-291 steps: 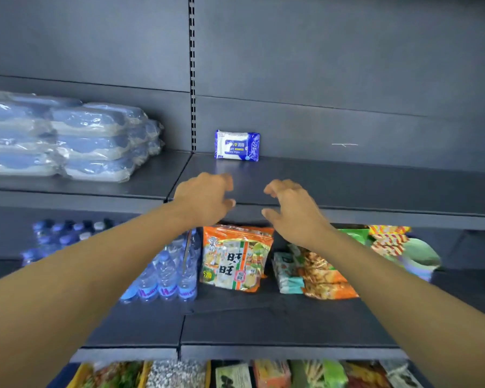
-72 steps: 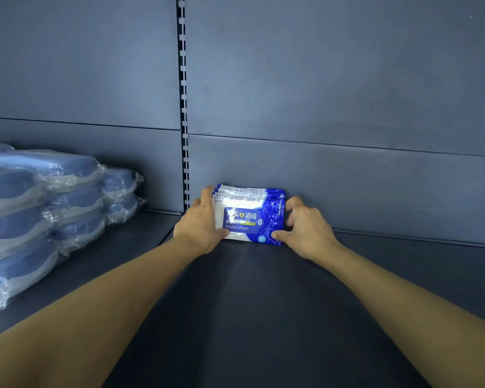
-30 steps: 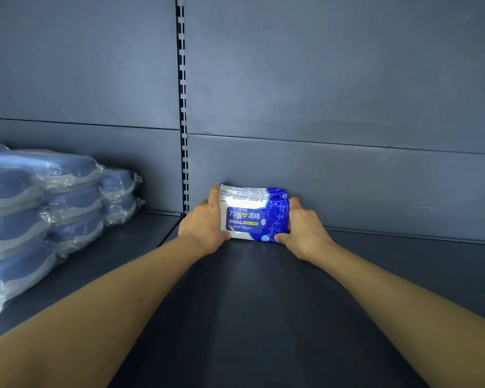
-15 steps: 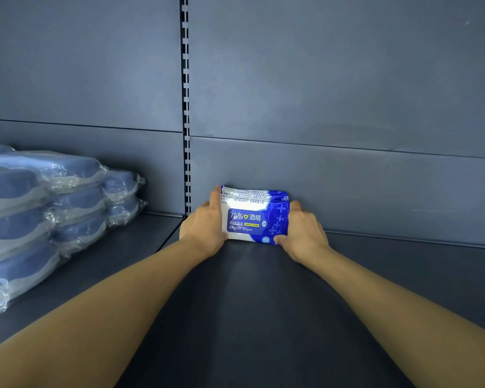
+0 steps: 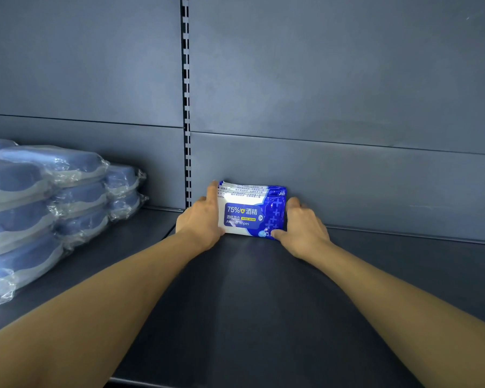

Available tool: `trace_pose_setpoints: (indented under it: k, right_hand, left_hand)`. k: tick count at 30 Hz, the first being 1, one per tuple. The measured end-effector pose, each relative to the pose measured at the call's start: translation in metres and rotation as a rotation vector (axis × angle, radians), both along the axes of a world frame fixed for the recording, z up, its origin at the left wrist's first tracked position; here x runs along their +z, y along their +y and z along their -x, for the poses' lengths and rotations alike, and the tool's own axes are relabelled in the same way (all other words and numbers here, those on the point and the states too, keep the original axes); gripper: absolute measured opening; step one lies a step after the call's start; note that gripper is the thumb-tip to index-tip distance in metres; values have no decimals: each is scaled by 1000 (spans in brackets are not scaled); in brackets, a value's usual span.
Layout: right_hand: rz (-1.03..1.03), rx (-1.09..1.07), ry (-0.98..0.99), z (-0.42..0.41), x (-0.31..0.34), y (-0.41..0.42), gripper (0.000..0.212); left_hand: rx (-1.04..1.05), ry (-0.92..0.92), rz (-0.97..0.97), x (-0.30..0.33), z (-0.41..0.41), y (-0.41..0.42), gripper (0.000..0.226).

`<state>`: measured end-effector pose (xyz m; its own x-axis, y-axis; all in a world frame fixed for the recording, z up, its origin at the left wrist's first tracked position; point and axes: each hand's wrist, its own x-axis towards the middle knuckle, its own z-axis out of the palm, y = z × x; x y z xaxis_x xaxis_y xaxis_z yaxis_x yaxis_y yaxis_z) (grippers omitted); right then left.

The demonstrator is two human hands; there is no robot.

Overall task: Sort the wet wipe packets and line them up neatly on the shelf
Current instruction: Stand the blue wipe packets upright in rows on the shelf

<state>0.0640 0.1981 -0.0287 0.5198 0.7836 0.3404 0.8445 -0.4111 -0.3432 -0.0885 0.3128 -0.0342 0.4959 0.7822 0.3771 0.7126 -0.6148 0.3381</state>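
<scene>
Wet wipe packets (image 5: 252, 211) stand against the back wall; left hand (image 5: 200, 222) and right hand (image 5: 304, 228) clasp their ends, likely squaring the row.

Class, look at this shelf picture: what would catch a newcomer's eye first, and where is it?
The bright blue and white wipe packets stand upright against the back wall, mid-shelf. The left hand and right hand hold their two ends. At far left sits a stack of pale blue bundles in clear wrap.

I see a dark grey shelf (image 5: 252, 303) carrying upright blue wipe packets (image 5: 252, 212) at its back and stacked plastic-wrapped packs (image 5: 48, 208) on its left.
</scene>
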Motion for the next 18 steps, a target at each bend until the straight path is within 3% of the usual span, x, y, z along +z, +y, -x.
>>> trace_pose_setpoints:
  k: [11,18]
  right_hand:
    - [26,11,-67,3,7,-16,59]
    - [-2,23,-139,22,24,-39,56]
  left_hand:
    - [74,47,-14,8,8,-13,97]
    - [110,145,-42,25,38,-37,58]
